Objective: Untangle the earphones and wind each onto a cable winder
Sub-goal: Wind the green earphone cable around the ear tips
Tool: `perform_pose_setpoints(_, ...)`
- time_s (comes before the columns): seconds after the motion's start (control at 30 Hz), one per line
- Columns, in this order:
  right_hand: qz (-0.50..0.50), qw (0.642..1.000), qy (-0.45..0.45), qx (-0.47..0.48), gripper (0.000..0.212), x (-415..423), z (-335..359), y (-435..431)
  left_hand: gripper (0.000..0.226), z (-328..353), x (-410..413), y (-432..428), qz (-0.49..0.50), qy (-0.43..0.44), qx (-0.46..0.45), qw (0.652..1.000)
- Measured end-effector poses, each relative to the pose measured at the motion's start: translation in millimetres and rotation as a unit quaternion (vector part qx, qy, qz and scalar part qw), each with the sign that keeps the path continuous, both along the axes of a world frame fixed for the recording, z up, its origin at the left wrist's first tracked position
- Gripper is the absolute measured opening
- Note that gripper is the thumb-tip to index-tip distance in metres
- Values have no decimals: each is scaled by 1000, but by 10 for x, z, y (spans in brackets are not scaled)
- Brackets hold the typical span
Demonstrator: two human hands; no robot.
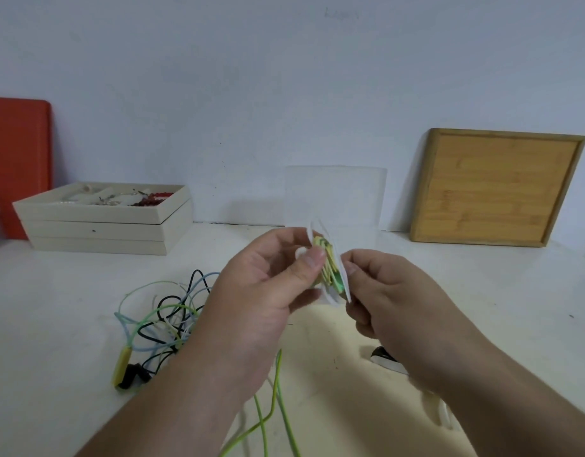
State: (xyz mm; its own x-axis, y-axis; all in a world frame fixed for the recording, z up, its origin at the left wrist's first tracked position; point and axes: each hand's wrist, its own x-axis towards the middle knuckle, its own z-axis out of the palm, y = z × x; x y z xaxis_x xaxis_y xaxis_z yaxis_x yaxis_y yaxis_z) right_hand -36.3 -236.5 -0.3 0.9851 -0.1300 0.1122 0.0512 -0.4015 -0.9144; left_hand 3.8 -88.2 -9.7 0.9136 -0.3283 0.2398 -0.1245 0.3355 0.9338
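Above the white table point(70, 308), both your hands point(261, 285) point(393, 298) pinch the flat white winder point(330, 272); loosen, and its yellow-green cord point(327, 262) may spring off.

My left hand point(268, 285) covers the near side of the white winder point(330, 262), so I can't tell how much of it my fingers wrap. The green cable point(274, 407) runs behind my left wrist and off the near edge. My right hand point(393, 305) hides most of a dark object point(383, 356) on the table. The tangle of cables point(162, 318) slips behind my left forearm. The red board point(17, 159) is cut by the left edge. The stacked trays' point(96, 225) contents are too small to tell.
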Motion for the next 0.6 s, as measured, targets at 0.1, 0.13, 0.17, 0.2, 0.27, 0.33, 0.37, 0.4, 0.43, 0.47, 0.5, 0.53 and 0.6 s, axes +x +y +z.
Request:
perform_pose_setpoints(0.1,3,998,2,-55,37,3,-21,21,44,-3,23,-10,8,34,-34,999)
perform_pose_setpoints(0.13,13,998,6,-56,37,2,-28,35,44,-8,32,-10,10,44,-51,998)
perform_pose_setpoints(0.17,24,998,12,-58,35,-3,-30,51,44,-9,36,-12,13,48,-65,997)
perform_pose_setpoints(0.2,37,997,18,-60,33,-13,-23,67,43,-5,35,-11,19,48,-76,996)
perform_pose_setpoints(0.27,58,996,27,-63,31,-29,-7,89,36,0,35,-5,39,40,-84,995)
perform_pose_setpoints(0.33,68,995,36,-71,28,-51,19,106,24,-6,41,1,73,26,-60,995)
perform_pose_setpoints(0.37,70,994,39,-76,28,-60,28,110,17,-16,47,-1,93,12,-39,995)
perform_pose_setpoints(0.4,71,993,43,-85,28,-69,36,115,11,-26,48,0,114,-7,-18,993)
perform_pose_setpoints(0.43,70,992,49,-97,29,-82,49,121,9,-37,43,-5,133,-30,4,991)
perform_pose_setpoints(0.47,68,991,57,-104,30,-96,60,126,10,-41,34,-5,152,-54,26,987)
perform_pose_setpoints(0.5,66,991,66,-101,31,-106,72,135,11,-39,25,-6,170,-75,46,981)
perform_pose_setpoints(0.53,64,992,74,-84,30,-118,85,141,13,-38,14,-5,185,-90,61,977)
perform_pose_setpoints(0.6,55,995,77,-39,25,-139,124,155,16,-48,3,-7,201,-114,81,970)
